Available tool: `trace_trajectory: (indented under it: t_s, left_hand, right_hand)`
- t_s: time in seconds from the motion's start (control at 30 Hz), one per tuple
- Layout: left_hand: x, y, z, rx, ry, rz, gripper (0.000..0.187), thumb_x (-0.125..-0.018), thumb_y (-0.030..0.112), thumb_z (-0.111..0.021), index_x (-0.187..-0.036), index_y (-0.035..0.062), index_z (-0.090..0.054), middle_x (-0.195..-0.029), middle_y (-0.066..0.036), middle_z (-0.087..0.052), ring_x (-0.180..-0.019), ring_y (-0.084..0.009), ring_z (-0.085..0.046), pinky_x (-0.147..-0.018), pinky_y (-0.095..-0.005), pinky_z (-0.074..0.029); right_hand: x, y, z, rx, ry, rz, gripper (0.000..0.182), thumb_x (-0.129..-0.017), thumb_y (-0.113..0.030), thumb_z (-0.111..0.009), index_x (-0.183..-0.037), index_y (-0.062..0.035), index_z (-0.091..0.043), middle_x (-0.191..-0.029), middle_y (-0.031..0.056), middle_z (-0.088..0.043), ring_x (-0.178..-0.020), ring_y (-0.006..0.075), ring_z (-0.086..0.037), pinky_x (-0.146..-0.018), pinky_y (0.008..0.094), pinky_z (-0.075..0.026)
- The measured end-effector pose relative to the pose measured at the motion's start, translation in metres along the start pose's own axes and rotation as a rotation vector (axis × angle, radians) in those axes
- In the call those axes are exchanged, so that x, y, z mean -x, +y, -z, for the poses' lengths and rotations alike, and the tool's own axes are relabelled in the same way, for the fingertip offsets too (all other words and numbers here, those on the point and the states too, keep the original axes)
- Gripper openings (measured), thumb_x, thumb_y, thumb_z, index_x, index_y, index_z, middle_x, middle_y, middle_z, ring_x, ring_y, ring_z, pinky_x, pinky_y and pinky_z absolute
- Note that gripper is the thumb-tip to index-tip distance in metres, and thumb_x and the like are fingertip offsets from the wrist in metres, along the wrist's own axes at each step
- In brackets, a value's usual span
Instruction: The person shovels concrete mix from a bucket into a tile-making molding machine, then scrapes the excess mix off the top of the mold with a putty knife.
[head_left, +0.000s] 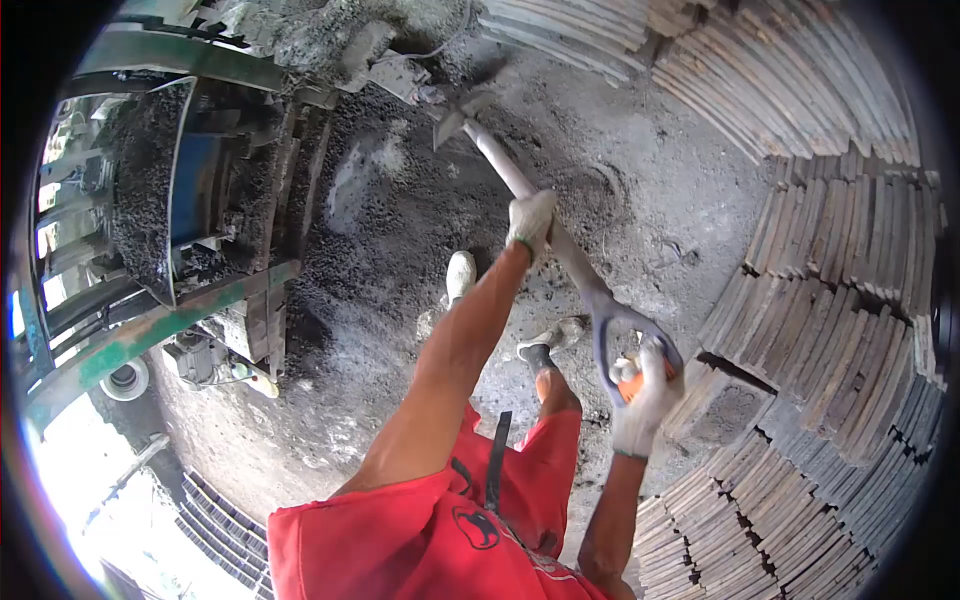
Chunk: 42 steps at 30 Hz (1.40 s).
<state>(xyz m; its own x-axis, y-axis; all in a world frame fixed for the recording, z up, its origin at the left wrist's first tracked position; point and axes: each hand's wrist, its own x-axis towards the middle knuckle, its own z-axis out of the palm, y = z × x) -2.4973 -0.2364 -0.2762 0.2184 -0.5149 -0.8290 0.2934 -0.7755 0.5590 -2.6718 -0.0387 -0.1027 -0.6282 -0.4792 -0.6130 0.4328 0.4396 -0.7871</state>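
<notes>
A long-handled shovel [575,262] runs slantwise across the middle of the view, its metal head at the upper left end near dark loose material [385,150] on the floor. My left hand [531,219], in a pale glove, is wrapped round the shaft partway down. At the near end, my right hand [647,390], also gloved, is closed on the orange grip inside the grey D-shaped handle. The shovel's head is partly hard to make out against the grey ground.
At the left stands a green-framed machine [150,335] with a hopper of dark material and a motor [195,358] below. Stacked boards [810,230] line the right side and top right. More stacked pieces [222,530] lie lower left. My shoes are on the dusty floor [400,400].
</notes>
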Motion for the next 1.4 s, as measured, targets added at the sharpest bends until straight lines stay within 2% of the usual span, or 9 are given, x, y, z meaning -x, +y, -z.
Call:
trace_trajectory:
  t_s: [0.1,0.23,0.3,0.43,0.57,0.8,0.87,1.13,1.4]
  left_hand:
    - [-0.06,-0.094,-0.007,-0.235,-0.038,-0.154,0.027,-0.083,0.024,-0.064,-0.088,-0.0019,-0.067,-0.068,-0.003,-0.057,-0.065,-0.019,-0.062,-0.054,-0.0356,-0.045]
    - [0.042,-0.118,-0.048,-0.215,-0.185,-0.035,0.027,-0.085,0.027,-0.064,-0.083,-0.0003,-0.068,-0.068,-0.008,-0.065,-0.061,-0.0201,-0.064,-0.057,-0.0396,-0.052]
    - [0.078,-0.133,-0.07,-0.126,-0.199,0.136,0.033,-0.083,0.025,-0.069,-0.1,-0.0038,-0.066,-0.074,-0.008,-0.062,-0.067,-0.0211,-0.064,-0.058,-0.0404,-0.053]
    - [0.138,-0.138,-0.078,0.096,-0.364,0.274,0.031,-0.086,0.028,-0.077,-0.095,0.0003,-0.067,-0.081,-0.007,-0.066,-0.065,-0.0159,-0.062,-0.052,-0.0352,-0.05]
    - [0.148,-0.123,-0.069,-0.061,-0.2,0.301,0.028,-0.088,0.027,-0.075,-0.093,0.0004,-0.067,-0.082,-0.007,-0.065,-0.065,-0.0171,-0.062,-0.053,-0.0356,-0.051]
    - [0.043,-0.059,-0.012,-0.068,-0.033,0.171,0.026,-0.083,0.023,-0.068,-0.097,0.0012,-0.064,-0.078,-0.006,-0.059,-0.065,-0.0223,-0.06,-0.055,-0.0381,-0.05]
    - [0.022,-0.065,-0.021,-0.057,0.043,0.18,0.017,-0.086,0.024,-0.064,-0.093,0.0081,-0.062,-0.069,-0.001,-0.052,-0.061,-0.0241,-0.059,-0.053,-0.038,-0.047]
    - [0.122,-0.189,-0.125,-0.101,-0.263,0.23,0.024,-0.08,0.027,-0.072,-0.089,0.0058,-0.065,-0.072,-0.003,-0.059,-0.058,-0.0187,-0.059,-0.047,-0.0355,-0.045]
    - [0.145,-0.135,-0.102,-0.048,-0.265,0.222,0.02,-0.085,0.024,-0.073,-0.09,0.0047,-0.067,-0.076,-0.005,-0.063,-0.06,-0.0158,-0.061,-0.048,-0.0325,-0.048]
  right_hand:
    - [0.032,-0.014,-0.012,0.121,0.165,0.025,0.024,-0.089,-0.007,-0.072,-0.11,0.0002,-0.063,-0.083,0.0013,-0.058,-0.062,0.0125,-0.053,-0.059,0.0313,-0.049]
    - [0.06,-0.028,0.073,0.079,0.193,-0.091,0.027,-0.091,-0.01,-0.069,-0.116,-0.0029,-0.059,-0.074,0.0015,-0.054,-0.059,0.013,-0.052,-0.057,0.0366,-0.051]
    - [0.07,-0.05,0.097,0.105,0.296,-0.085,0.022,-0.092,-0.008,-0.066,-0.113,-0.0025,-0.061,-0.067,-0.0003,-0.05,-0.056,0.0124,-0.05,-0.055,0.0338,-0.051]
    - [0.086,-0.065,0.143,0.192,0.335,0.059,0.021,-0.091,-0.005,-0.065,-0.11,0.0043,-0.061,-0.061,0.0023,-0.052,-0.045,0.0132,-0.048,-0.043,0.0314,-0.048]
    - [0.08,-0.072,0.152,0.207,0.273,0.125,0.021,-0.09,-0.005,-0.065,-0.106,0.0091,-0.061,-0.058,0.004,-0.053,-0.041,0.0136,-0.047,-0.039,0.0327,-0.047]
    - [0.016,-0.026,0.054,0.03,-0.027,-0.074,0.02,-0.092,-0.011,-0.07,-0.108,-0.0016,-0.063,-0.063,-0.0029,-0.048,-0.05,0.0087,-0.044,-0.048,0.0297,-0.043]
    - [0.017,-0.035,0.028,0.008,0.117,-0.152,0.015,-0.091,-0.01,-0.07,-0.102,-0.0031,-0.062,-0.066,-0.0024,-0.047,-0.05,0.01,-0.044,-0.049,0.0305,-0.044]
    - [0.045,-0.087,0.2,0.25,0.328,0.027,0.021,-0.091,-0.01,-0.072,-0.107,0.0016,-0.064,-0.064,0.0017,-0.056,-0.048,0.0114,-0.052,-0.043,0.0315,-0.051]
    - [0.042,-0.088,0.18,0.17,0.239,0.116,0.028,-0.089,-0.008,-0.074,-0.112,0.005,-0.063,-0.061,0.0035,-0.057,-0.044,0.0116,-0.053,-0.04,0.0317,-0.051]
